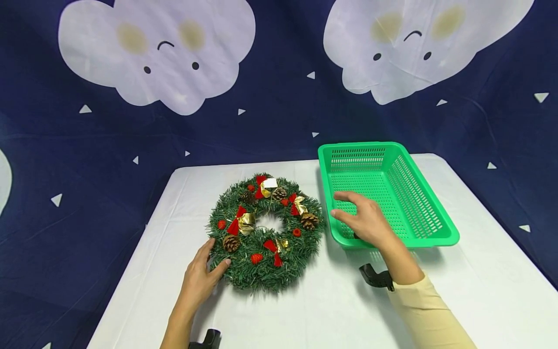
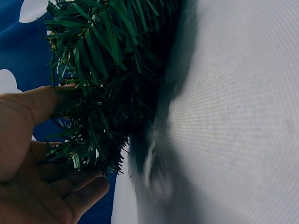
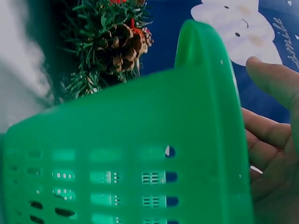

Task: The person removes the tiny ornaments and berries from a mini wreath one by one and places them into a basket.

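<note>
A round green wreath [image 1: 244,274] with pinecones, red and gold bows and red berries lies on the white table. At its lower-left edge, my left hand [image 1: 198,278] touches the sprigs; in the left wrist view the thumb is on one side of the wreath's edge and the fairly straight fingers [image 2: 86,198] on the other. My right hand [image 1: 366,220] is over the near-left part of a green plastic basket [image 1: 429,213], thumb and index finger spread apart, holding nothing. The right wrist view shows that hand beside the basket's rim [image 3: 229,140], with a pinecone [image 3: 121,49] beyond the basket.
The basket stands at the right rear, close to the wreath's right side. A white cloth covers the table [image 1: 305,315]. Behind hangs a dark blue curtain [image 1: 279,97] with white clouds. Each wrist wears a black camera mount [image 1: 377,277].
</note>
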### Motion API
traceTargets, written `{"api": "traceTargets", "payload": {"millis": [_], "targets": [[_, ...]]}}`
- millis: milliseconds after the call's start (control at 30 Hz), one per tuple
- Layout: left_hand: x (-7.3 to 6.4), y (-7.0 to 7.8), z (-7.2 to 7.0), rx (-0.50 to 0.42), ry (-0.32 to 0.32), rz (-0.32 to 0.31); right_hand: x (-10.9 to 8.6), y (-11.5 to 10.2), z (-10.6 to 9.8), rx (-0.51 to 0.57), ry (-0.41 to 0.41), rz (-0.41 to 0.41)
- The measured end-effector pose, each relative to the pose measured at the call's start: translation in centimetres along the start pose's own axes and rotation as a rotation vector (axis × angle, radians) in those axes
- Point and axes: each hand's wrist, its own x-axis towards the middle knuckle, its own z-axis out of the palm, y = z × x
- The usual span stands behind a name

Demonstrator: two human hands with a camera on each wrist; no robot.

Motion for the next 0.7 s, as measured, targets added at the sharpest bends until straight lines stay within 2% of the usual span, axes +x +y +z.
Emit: {"api": "traceTargets", "payload": {"millis": [700], "targets": [[0.0, -0.3, 0.1, -0.007, 0.01, 0.016, 0.1, -2.1, 2.4, 0.029, -0.01, -0.03]]}}
